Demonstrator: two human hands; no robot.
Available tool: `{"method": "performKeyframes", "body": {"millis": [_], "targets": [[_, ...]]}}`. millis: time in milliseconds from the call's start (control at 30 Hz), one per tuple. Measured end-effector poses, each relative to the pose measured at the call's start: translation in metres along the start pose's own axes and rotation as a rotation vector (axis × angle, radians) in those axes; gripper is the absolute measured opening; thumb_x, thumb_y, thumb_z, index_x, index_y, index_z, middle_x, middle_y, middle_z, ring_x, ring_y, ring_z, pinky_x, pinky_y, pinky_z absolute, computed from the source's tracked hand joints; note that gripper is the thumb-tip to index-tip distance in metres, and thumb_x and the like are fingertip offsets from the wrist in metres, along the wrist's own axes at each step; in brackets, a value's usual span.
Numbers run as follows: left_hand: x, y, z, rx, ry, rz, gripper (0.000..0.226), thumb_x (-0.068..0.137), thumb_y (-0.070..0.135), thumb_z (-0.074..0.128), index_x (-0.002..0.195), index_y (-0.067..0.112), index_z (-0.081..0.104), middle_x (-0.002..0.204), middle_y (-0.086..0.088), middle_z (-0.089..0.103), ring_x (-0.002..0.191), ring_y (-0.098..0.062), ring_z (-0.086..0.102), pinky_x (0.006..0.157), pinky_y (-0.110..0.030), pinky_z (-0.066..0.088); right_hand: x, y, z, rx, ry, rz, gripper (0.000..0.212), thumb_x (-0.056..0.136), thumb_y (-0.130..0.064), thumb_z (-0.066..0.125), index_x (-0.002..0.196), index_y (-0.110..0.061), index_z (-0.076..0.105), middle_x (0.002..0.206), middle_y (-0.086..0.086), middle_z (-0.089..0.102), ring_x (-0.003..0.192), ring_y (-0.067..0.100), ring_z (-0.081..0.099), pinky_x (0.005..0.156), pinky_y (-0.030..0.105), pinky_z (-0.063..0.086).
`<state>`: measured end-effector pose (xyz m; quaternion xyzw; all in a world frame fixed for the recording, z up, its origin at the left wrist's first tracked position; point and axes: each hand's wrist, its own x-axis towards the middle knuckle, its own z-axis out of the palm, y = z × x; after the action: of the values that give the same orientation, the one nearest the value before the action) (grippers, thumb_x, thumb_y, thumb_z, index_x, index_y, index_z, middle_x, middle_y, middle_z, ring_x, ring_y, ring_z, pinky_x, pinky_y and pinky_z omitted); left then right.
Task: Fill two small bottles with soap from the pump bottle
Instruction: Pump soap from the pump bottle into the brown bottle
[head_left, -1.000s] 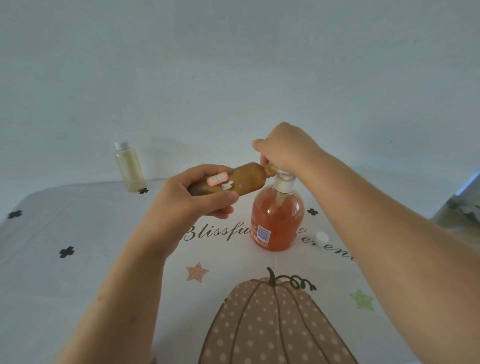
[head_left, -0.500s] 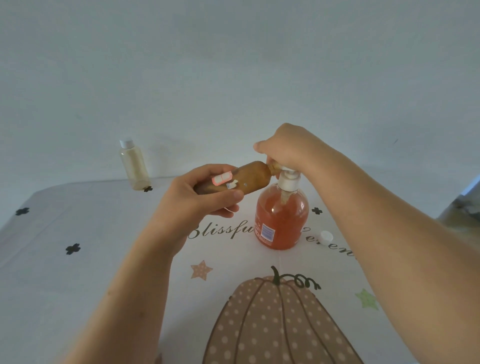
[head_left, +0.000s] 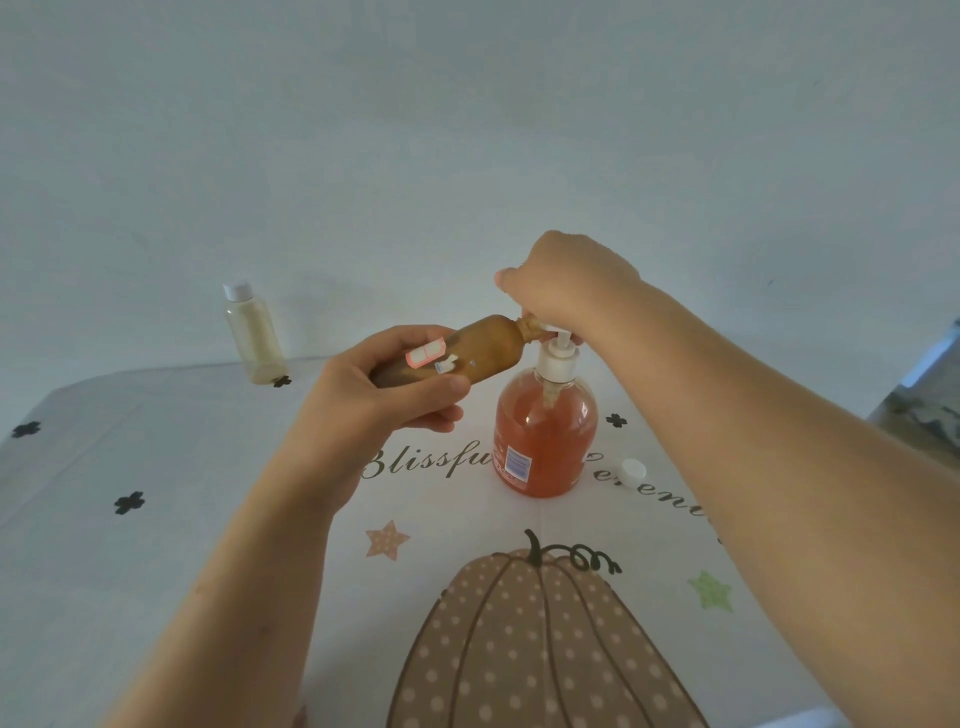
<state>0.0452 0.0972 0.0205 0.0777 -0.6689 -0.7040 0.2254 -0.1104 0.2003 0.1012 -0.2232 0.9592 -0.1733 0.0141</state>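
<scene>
Head view: left hand (head_left: 384, 387) grips bottle (head_left: 485, 345), right hand (head_left: 569, 280) clasps pump (head_left: 558, 359).

1. Big tan polka-dot pumpkin print (head_left: 545, 649) sits front and centre on a white fabric tablecloth (head_left: 156, 571).
2. Behind the pumpkin, a plain pale grey-blue wall (head_left: 467, 130), softly and evenly lit.
3. Dark script lettering (head_left: 415, 462) runs just beyond the pumpkin.
4. Tan star (head_left: 387, 539) upper left of it, green star (head_left: 711, 590) to the right.
5. Black clover marks (head_left: 129, 502) well left.
6. Far right, a dark mottled shape (head_left: 930, 410), too blurred to identify.
</scene>
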Motion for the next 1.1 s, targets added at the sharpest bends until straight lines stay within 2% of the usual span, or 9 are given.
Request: {"method": "performKeyframes", "body": {"millis": [133,233,400,533,667,767,900,1000,1100], "targets": [[0.0,-0.001,-0.001,0.009,-0.014,-0.01,0.034,0.073,0.0,0.079,0.103,0.014,0.072,0.076,-0.003,0.072,0.067,-0.025,0.069,0.067,-0.03,0.059,0.001,0.0,0.002,0.049,-0.041,0.02,0.026,0.096,-0.025,0.053,0.076,-0.011,0.06,0.073,0.005,0.068,0.05,0.022,0.056,0.054,0.026,0.039],[0.001,-0.003,-0.002,0.002,-0.02,-0.024,0.037,0.067,0.007,0.081,0.102,0.016,0.074,0.078,-0.003,0.071,0.064,-0.024,0.068,0.065,-0.03,0.058,0.004,0.002,0.005,0.11,-0.054,0.019,0.022,0.095,-0.025,0.056,0.083,-0.009,0.065,0.071,0.007,0.069,0.053,0.022,0.059,0.062,0.028,0.048],[0.003,-0.005,-0.005,0.04,-0.024,-0.037,0.036,0.068,0.003,0.081,0.102,0.015,0.074,0.074,-0.001,0.07,0.061,-0.023,0.066,0.065,-0.031,0.058,0.009,0.007,0.018,0.122,-0.018,0.023,0.018,0.09,-0.024,0.059,0.081,-0.011,0.068,0.078,0.004,0.069,0.062,0.022,0.057,0.057,0.026,0.04],[0.002,-0.005,-0.004,0.037,-0.022,-0.048,0.035,0.067,0.008,0.078,0.101,0.016,0.073,0.077,-0.001,0.07,0.061,-0.022,0.067,0.064,-0.029,0.057,0.009,0.008,0.02,0.171,-0.005,0.015,0.022,0.09,-0.026,0.058,0.092,-0.011,0.075,0.087,0.005,0.075,0.074,0.025,0.065,0.063,0.029,0.045],[0.001,-0.003,-0.004,0.022,-0.022,-0.026,0.032,0.068,0.009,0.078,0.098,0.019,0.075,0.074,0.0,0.07,0.063,-0.022,0.067,0.065,-0.029,0.058,0.006,0.005,0.014,0.151,-0.002,-0.015,0.025,0.092,-0.025,0.056,0.095,-0.011,0.076,0.08,0.004,0.071,0.061,0.022,0.058,0.058,0.027,0.042],[0.001,0.0,-0.001,0.011,-0.031,-0.007,0.035,0.066,0.007,0.083,0.098,0.019,0.075,0.072,0.0,0.07,0.064,-0.022,0.067,0.065,-0.028,0.058,0.002,0.003,0.004,0.091,-0.024,-0.022,0.025,0.095,-0.024,0.053,0.091,-0.009,0.073,0.07,0.004,0.067,0.052,0.021,0.056,0.054,0.025,0.04],[-0.001,0.002,0.0,-0.001,-0.014,0.007,0.038,0.06,0.009,0.086,0.094,0.023,0.076,0.073,-0.004,0.071,0.065,-0.022,0.067,0.066,-0.027,0.059,0.004,0.001,0.002,0.033,-0.065,-0.031,0.028,0.097,-0.022,0.052,0.073,-0.01,0.061,0.069,0.004,0.061,0.053,0.021,0.053,0.061,0.027,0.043],[-0.002,0.002,0.0,-0.007,-0.012,0.0,0.037,0.059,0.015,0.081,0.095,0.022,0.076,0.074,-0.004,0.071,0.066,-0.023,0.068,0.067,-0.027,0.058,0.006,0.001,0.004,0.058,-0.08,-0.021,0.027,0.097,-0.023,0.051,0.076,-0.01,0.063,0.068,0.006,0.062,0.054,0.022,0.054,0.064,0.029,0.045],[-0.001,0.0,0.0,0.0,-0.026,-0.003,0.037,0.061,0.006,0.087,0.092,0.025,0.077,0.075,-0.004,0.071,0.066,-0.022,0.068,0.067,-0.027,0.058,0.006,0.002,0.005,0.097,-0.074,-0.007,0.024,0.095,-0.025,0.052,0.085,-0.009,0.068,0.064,0.004,0.06,0.056,0.022,0.055,0.066,0.03,0.045]]}}
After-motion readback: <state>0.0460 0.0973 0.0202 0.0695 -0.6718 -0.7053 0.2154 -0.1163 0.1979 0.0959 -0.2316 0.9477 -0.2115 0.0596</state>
